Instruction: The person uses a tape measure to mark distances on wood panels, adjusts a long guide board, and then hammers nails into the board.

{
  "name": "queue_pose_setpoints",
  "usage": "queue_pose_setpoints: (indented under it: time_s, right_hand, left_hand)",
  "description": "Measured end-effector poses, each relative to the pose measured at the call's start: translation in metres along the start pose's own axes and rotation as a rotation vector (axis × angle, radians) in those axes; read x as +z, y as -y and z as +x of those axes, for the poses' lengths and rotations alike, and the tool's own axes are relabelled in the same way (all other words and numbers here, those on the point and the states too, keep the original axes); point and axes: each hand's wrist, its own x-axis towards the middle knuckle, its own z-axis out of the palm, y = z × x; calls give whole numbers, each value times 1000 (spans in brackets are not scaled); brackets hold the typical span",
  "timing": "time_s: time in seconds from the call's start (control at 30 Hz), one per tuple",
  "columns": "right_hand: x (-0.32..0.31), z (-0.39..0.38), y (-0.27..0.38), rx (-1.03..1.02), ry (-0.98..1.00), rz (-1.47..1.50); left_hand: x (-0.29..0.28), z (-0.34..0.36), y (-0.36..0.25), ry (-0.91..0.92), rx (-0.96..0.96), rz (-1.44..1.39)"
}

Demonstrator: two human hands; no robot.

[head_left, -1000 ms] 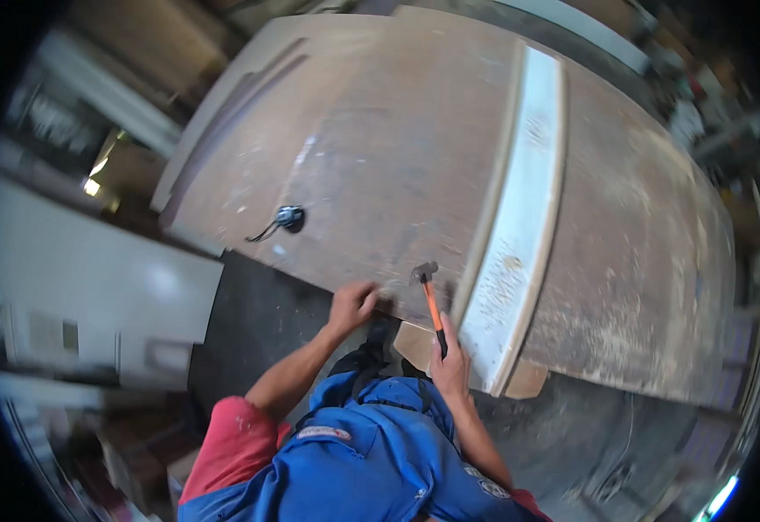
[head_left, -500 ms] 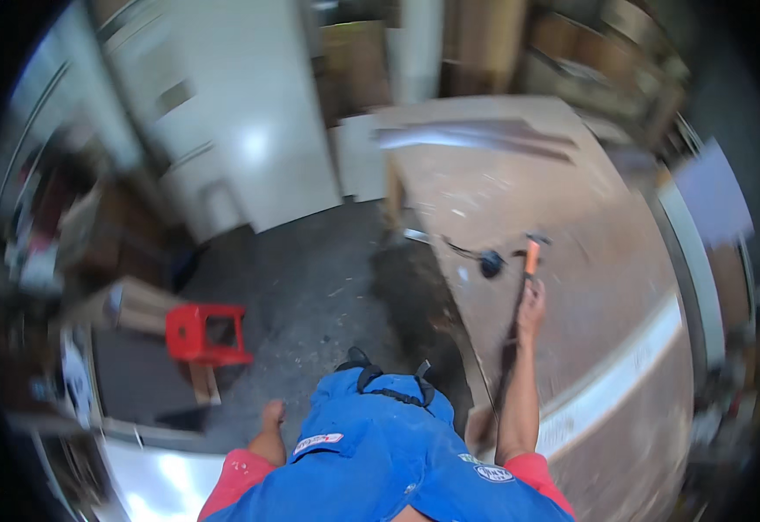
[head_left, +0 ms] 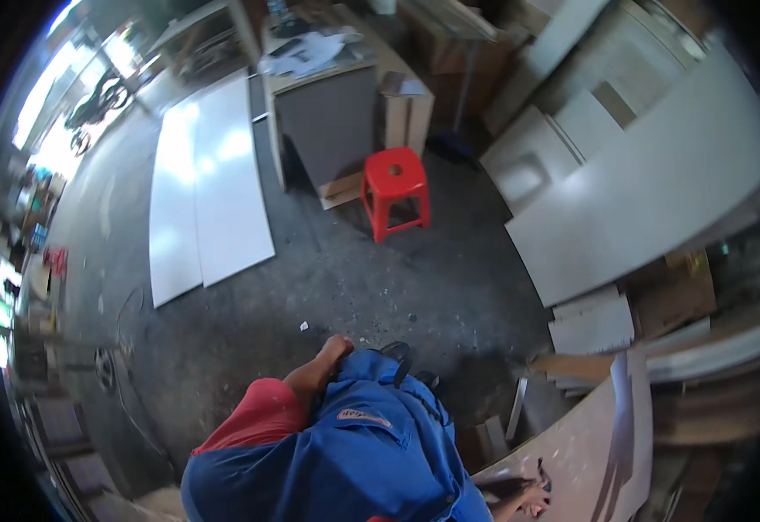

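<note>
My left hand (head_left: 337, 346) hangs in front of my blue apron (head_left: 354, 444), its fingers curled in, with nothing visible in it. At the lower right, my right hand (head_left: 534, 502) is low over the brown wooden tabletop (head_left: 576, 444). Its fingers are closed around a hammer (head_left: 544, 474), whose dark head shows beyond them. The lower edge and the apron cut off most of my right forearm. A long dark strip (head_left: 621, 426) lies on the same tabletop, to the right of that hand.
A red plastic stool (head_left: 396, 178) stands on the grey floor ahead, before a desk (head_left: 323, 74) with papers. Two long white panels (head_left: 210, 191) lie to the left. Large white boards (head_left: 641, 183) lean at the right. A thin cable (head_left: 127, 400) trails across the floor.
My view has swung left, so the wooden table has slid to the lower right and the stool to the middle. My right hand keeps hold of the hammer.
</note>
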Motion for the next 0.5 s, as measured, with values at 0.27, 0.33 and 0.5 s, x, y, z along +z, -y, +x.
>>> queue_pose_setpoints:
  time_s: [0.27,0.33,0.5]
  right_hand:
    - [-46,-77,191,-1297,-152,508]
    - [-47,-143,234,-1390,191,679]
    - [-34,-292,267,-1889,672,562]
  left_hand:
    - [-32,-141,-60,-432,-405,-431]
    - [-25,-167,-56,-186,-255,-410]
    - [-16,-209,-44,-215,-509,-592]
